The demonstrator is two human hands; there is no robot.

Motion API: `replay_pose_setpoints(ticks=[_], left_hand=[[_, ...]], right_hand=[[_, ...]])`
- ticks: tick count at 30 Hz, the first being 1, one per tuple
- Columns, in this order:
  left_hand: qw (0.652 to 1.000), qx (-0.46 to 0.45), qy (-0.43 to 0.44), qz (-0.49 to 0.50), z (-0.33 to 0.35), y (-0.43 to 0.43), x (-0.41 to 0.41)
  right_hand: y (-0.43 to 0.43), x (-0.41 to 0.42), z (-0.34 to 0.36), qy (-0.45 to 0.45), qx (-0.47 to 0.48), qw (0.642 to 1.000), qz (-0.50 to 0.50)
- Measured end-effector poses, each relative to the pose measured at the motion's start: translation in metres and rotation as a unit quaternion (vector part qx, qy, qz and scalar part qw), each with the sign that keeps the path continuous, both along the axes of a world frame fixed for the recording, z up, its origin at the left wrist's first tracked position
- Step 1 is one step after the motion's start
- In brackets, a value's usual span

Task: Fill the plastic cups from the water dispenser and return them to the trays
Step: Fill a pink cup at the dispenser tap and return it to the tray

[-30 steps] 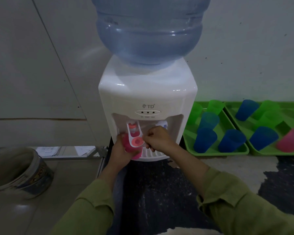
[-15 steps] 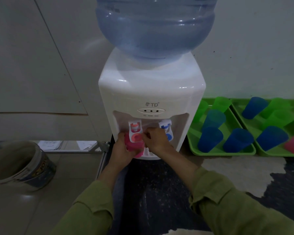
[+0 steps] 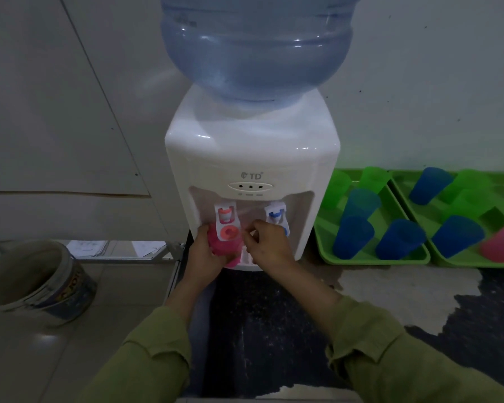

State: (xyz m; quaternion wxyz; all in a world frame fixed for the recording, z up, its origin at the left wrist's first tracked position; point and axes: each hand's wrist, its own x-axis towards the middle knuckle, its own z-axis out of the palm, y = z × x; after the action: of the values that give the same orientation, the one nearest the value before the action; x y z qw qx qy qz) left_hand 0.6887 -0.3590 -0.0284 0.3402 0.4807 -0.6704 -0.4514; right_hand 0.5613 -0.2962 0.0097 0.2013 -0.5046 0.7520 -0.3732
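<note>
Pink cup (image 3: 230, 258), one, in left hand (image 3: 204, 257); two trays (image 3: 373, 261).

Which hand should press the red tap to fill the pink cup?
Probably the right. The left hand grips the pink cup under the red tap, so it is busy. The right hand is just beside that tap and holds no cup.

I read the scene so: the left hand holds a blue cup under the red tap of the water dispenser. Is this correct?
Not quite. The cup is pink, not blue, as the head view shows. The rest stands: the left hand holds it under the red tap of the water dispenser.
</note>
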Motion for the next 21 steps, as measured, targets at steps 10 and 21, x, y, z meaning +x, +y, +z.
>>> replay_pose_setpoints(ticks=[10, 21], left_hand=[[0.998, 0.021, -0.005, 0.063, 0.000, 0.038, 0.002], [0.991, 0.038, -0.026, 0.129, 0.003, 0.137, -0.030]], right_hand=[[0.049, -0.036, -0.003, 0.090, 0.011, 0.993, 0.074], [0.133, -0.103, -0.018, 0.076, 0.066, 0.991, 0.088]])
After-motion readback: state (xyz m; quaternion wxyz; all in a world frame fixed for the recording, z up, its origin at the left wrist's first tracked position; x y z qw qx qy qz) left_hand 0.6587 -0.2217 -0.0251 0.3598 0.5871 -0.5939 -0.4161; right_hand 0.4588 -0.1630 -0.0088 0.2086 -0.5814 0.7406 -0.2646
